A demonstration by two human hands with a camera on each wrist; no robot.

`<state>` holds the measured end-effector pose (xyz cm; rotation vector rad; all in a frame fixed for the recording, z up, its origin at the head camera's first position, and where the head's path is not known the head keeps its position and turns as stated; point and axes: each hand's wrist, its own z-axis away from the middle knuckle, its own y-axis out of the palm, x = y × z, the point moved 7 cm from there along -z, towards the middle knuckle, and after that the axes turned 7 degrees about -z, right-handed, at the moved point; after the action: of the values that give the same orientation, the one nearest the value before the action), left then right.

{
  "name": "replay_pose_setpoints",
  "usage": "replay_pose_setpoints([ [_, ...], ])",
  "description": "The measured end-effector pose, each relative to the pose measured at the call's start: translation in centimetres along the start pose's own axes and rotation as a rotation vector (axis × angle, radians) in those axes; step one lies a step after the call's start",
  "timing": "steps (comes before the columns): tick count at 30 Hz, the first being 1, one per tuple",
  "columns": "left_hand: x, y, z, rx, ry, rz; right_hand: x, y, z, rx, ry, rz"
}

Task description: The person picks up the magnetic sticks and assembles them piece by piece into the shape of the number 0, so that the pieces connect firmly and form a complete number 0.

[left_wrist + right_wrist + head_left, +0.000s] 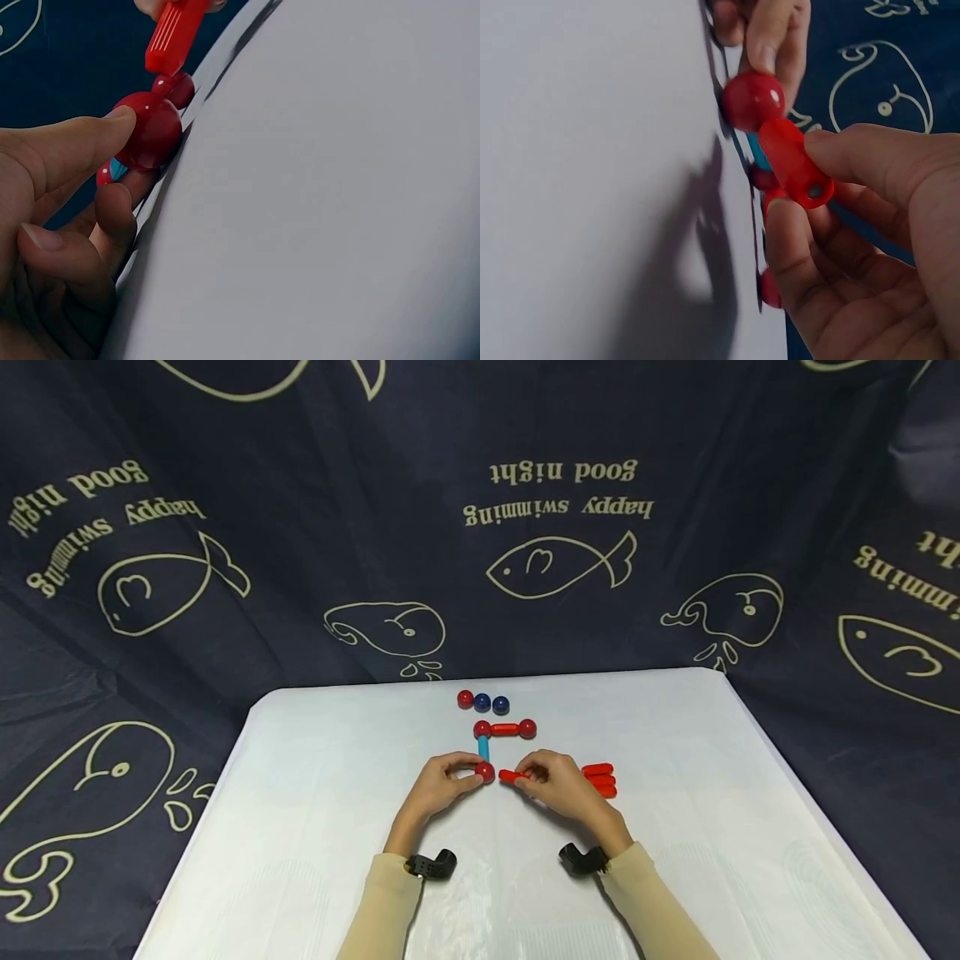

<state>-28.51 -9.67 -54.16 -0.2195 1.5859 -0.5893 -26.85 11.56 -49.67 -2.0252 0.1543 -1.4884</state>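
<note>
My left hand [442, 783] grips a red ball [154, 131] between thumb and fingers at the near end of a light blue rod [483, 749]. That rod reaches to another red ball [482, 728], from which a red rod [505, 729] runs right to a third red ball [528, 728]. A loose red rod [795, 163] is pinched between the thumb and fingers of my right hand [558, 783]. In the head view its tip points at the gripped ball, with a small gap between them. The ball's lower side is hidden by fingers in the left wrist view.
Beyond the joined pieces, a red ball [465, 699] and two dark blue balls [482, 702] stand in a row. Several red rods [600, 781] lie beside my right hand, partly covered by it. A dark cloth [450, 527] hangs behind the white table [337, 735].
</note>
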Motion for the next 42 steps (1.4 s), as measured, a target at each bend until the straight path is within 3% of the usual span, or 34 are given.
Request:
replay_pose_setpoints([
  [11, 0.0, 0.0, 0.2, 0.003, -0.007, 0.011, 0.3, 1.3, 0.2, -0.035, -0.03, -0.021],
  [22, 0.2, 0.2, 0.2, 0.019, -0.02, 0.039, 0.1, 0.9, 0.7, 0.124, 0.012, 0.006],
  [32, 0.2, 0.1, 0.1, 0.007, -0.025, 0.04, -0.3, 1.6, 0.9, 0.152, 0.033, -0.005],
  [42, 0.0, 0.0, -0.1, -0.001, -0.001, 0.007, -0.2, 2.9, 1.1, 0.15, -0.001, -0.045],
])
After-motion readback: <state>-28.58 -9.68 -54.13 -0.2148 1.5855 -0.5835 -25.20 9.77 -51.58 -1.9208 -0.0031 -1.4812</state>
